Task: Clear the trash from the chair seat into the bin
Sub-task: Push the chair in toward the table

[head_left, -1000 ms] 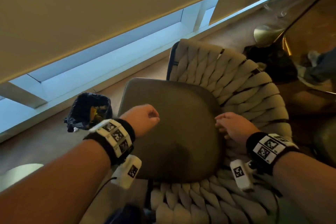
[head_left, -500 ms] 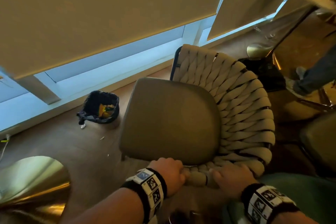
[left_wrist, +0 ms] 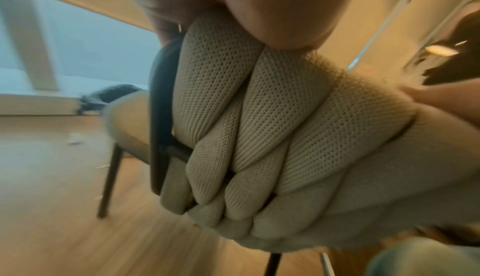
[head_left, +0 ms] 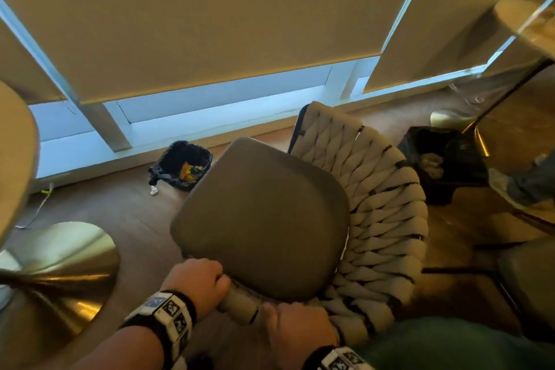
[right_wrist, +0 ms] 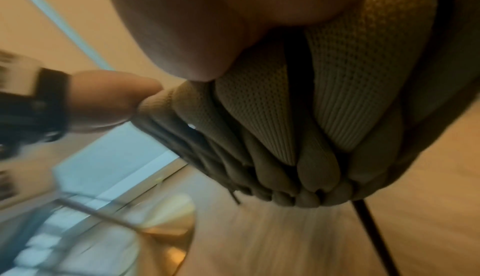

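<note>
while both hands grip the chair (head_left: 375,189) rim, a bin (head_left: 183,165) stands beyond.

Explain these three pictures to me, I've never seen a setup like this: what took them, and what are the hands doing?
No machine here: a person wears one camera on the head and one on each wrist. The head view looks down on a chair with a woven backrest. The left hand and right hand both grip the backrest's near end. The seat cushion looks bare. A bin stands on the floor beyond, a small scrap beside it. The wrist views show the weave close up.
</note>
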Tool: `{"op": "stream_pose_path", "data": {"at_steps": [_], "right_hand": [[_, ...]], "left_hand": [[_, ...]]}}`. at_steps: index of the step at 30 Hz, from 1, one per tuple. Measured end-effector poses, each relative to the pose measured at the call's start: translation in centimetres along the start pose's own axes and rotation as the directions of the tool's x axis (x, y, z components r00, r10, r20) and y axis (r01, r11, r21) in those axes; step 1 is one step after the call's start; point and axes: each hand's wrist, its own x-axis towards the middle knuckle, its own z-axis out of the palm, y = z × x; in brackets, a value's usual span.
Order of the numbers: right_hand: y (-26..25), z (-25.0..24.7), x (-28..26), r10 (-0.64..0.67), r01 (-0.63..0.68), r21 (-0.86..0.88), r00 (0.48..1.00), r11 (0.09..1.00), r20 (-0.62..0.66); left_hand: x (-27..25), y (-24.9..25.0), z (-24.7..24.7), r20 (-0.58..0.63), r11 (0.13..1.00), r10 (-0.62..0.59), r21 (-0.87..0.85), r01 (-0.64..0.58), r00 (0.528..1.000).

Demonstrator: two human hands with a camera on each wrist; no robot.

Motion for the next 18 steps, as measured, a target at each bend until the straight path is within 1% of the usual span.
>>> {"op": "stream_pose_path", "data": {"at_steps": [1,2,3,4,5,6,7,8,9,10,11,12,13,14,15,16,18], "right_hand": [[-1.1,0.9,-0.7,-0.032,0.029,-0.054,0.997,0.998,-0.068],[-1.9,1.4,-1.6,-0.051,0.051,-0.043,0.999,0.998,0.003],[-3.4,2.0,-2.3,-0.106,0.107,-0.008,0.991,0.994,0.077],[-4.5,3.5,-2.5,-0.206,0.211,-0.017,0.966,0.977,0.159],[-5.2,5.3,-2.1,-0.248,0.261,-0.059,0.953,0.963,0.174],[-6.0,5.6,-2.5,-0.216,0.218,0.016,0.949,0.976,0.229],[-5.9,5.6,-3.2,-0.247,0.211,0.159,0.933,0.964,0.261],[-5.1,6.0,-3.1,-0.339,0.272,0.25,0.897,0.929,0.285],[-4.9,5.3,-3.0,-0.397,0.3,0.331,0.873,0.895,0.284],[-5.2,3.7,-3.0,-0.378,0.273,0.373,0.892,0.887,0.247],[-5.4,1.7,-2.6,-0.371,0.255,0.39,0.892,0.885,0.259],[-4.6,-0.1,-1.9,-0.327,0.239,0.367,0.924,0.899,0.198],[-3.5,-1.7,-0.8,-0.253,0.211,0.333,0.964,0.919,0.088],[-1.7,-3.5,0.8,-0.196,0.201,0.322,0.979,0.925,-0.05],[0.0,-5.1,2.9,-0.113,0.156,0.267,0.979,0.951,-0.168],[1.9,-7.2,4.8,-0.017,0.086,0.235,0.96,0.968,-0.28],[5.2,-11.1,8.2,0.166,-0.099,0.18,0.898,0.979,-0.407]], "left_hand": [[-1.0,-1.3,0.0,-0.017,0.999,-0.038,0.008,0.038,0.999],[-2.1,-2.6,0.1,-0.039,0.997,-0.077,0.021,0.077,0.996],[-3.2,-3.9,0.2,-0.062,0.991,-0.122,0.041,0.124,0.991],[-4.3,-5.2,0.3,-0.083,0.983,-0.171,0.059,0.176,0.982],[-5.4,-6.6,0.5,-0.103,0.971,-0.22,0.075,0.228,0.97],[-6.4,-7.8,0.6,-0.116,0.958,-0.261,0.092,0.272,0.958],[-7.4,-9.1,0.8,-0.121,0.945,-0.299,0.101,0.311,0.947],[-8.3,-10.3,1.1,-0.119,0.933,-0.338,0.089,0.349,0.934],[-9.1,-11.3,1.3,-0.127,0.923,-0.371,0.063,0.38,0.92],[-9.7,-11.9,1.4,-0.137,0.914,-0.397,0.029,0.404,0.908],[-10.2,-12.0,1.5,-0.145,0.912,-0.405,-0.005,0.409,0.903],[-10.6,-11.8,1.5,-0.153,0.921,-0.388,-0.024,0.389,0.909],[-10.7,-11.4,1.7,-0.156,0.938,-0.345,-0.016,0.347,0.925],[-10.8,-11.0,1.7,-0.133,0.955,-0.291,0.015,0.295,0.948],[-10.9,-10.5,1.8,-0.074,0.968,-0.24,0.054,0.244,0.968],[-10.8,-10.3,1.9,-0.017,0.976,-0.198,0.088,0.199,0.98],[-10.7,-10.7,2.0,0.029,0.981,-0.149,0.126,0.144,0.988]]}}
